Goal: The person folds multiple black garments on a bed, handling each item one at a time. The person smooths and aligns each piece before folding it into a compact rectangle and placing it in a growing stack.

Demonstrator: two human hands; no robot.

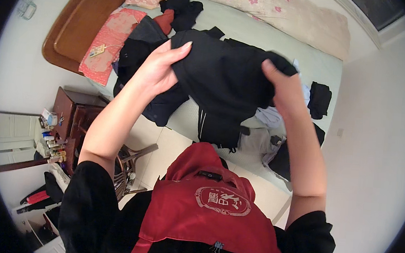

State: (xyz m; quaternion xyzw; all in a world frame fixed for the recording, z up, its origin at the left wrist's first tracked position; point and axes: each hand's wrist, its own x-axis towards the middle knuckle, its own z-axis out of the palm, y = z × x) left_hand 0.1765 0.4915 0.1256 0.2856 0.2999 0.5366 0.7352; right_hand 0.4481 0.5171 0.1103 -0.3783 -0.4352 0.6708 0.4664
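Both hands hold up a black cloth garment (224,74) above a bed. My left hand (162,64) grips its left end, thumb on top of the fabric. At the right end my right hand (282,83) pinches a bunched part, slightly blurred. The cloth spans between the hands and sags below them; which kind of garment it is, I cannot tell. Under it on the bed lie black clothing with white stripes (220,128), a light blue garment (269,116) and a grey garment (255,141). A dark pile of clothes (136,55) lies beside my left hand.
The bed has a brown wooden headboard (79,20), a red patterned pillow (113,41) and a floral quilt (269,7) along the far side. Folded black clothing (319,100) sits at the right end. A rattan chair (132,160) and a dark wooden cabinet (78,113) stand at the left.
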